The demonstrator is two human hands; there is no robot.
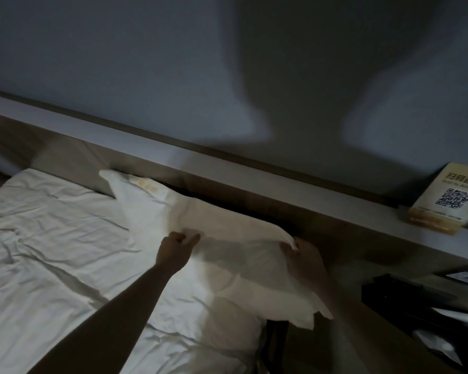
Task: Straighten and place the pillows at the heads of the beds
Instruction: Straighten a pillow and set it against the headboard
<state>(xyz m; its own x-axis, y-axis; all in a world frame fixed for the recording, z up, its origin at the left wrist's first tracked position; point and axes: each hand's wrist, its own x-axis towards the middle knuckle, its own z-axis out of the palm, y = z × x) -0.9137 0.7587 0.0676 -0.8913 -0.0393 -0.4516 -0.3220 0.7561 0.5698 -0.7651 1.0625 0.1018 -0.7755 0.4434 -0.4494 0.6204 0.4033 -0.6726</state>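
A white pillow [200,225] lies at the head of the bed [52,252], along the wooden headboard [227,184]. Its far corner sticks up against the headboard, with a yellowish stain near it. My left hand [174,251] rests on the pillow's near edge, fingers curled into the fabric. My right hand [300,255] pinches the pillow's right corner and lifts it slightly. The pillow's lower right part hangs over the bed's edge. The room is dim and the picture blurred.
A wrinkled white sheet covers the bed. On the headboard ledge [335,211] at right stands a yellow card with a QR code [443,201]. A dark bedside table [422,300] with dark items and papers sits at lower right. A grey wall rises behind.
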